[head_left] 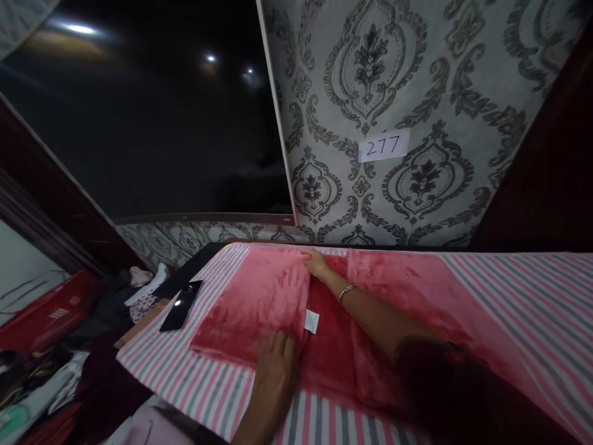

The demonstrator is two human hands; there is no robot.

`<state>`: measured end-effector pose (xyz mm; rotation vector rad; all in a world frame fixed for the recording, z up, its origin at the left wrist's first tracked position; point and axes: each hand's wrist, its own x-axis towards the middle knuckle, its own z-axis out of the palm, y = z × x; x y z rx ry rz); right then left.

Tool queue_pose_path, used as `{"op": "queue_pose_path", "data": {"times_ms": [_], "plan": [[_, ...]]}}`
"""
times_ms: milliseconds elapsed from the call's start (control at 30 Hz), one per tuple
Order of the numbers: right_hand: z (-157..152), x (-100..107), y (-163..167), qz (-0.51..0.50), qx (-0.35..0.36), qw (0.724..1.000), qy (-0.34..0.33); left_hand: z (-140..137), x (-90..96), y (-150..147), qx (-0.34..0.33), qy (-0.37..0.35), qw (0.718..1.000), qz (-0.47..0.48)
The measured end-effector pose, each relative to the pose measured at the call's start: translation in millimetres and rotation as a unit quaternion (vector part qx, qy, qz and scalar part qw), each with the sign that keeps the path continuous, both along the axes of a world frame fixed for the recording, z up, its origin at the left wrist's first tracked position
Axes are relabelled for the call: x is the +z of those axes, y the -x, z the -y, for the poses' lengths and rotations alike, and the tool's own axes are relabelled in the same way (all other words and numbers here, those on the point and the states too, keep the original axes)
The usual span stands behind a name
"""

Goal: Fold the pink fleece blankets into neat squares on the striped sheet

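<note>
A plush red-pink blanket lies partly folded, its left panel turned inward over a deeper red layer. A small white label shows beside that panel's right edge. My left hand is closed on the near part of the folded panel, fingers bent and close together. Across the blanket, my right hand grips the panel's far edge, with a bracelet on the wrist. The fingertips of both hands are partly hidden. More of the blanket, folded, extends beneath my right forearm.
Underneath is a striped cloth in pink, grey and white. A black phone lies on its left side. Behind stands a large dark TV screen, beside a paper marked 277 on the wall. Clothes and a red box sit at left.
</note>
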<state>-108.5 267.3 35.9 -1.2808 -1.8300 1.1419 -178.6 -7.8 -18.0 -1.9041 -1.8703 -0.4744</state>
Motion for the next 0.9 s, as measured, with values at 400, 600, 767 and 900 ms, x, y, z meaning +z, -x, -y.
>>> {"op": "queue_pose_path", "data": {"times_ms": [400,600,767,900], "plan": [[8.8,7.7,-31.2,0.231,-0.034,0.967,-0.1,1.3,29.4,-19.3,-0.091,0.107,0.986,0.086],[35.1,10.5,-16.4,0.334,0.063,0.917,-0.21,-13.7,45.9,-2.3,-0.024,0.114,0.983,0.141],[43.9,-14.9,-15.4,0.358,0.091,0.911,-0.184,-18.1,18.2,-9.0,0.033,0.151,0.984,0.093],[39.6,-17.6,-16.0,0.371,0.088,0.907,-0.178,-12.2,19.7,-11.8,0.025,0.168,0.98,0.104]]}}
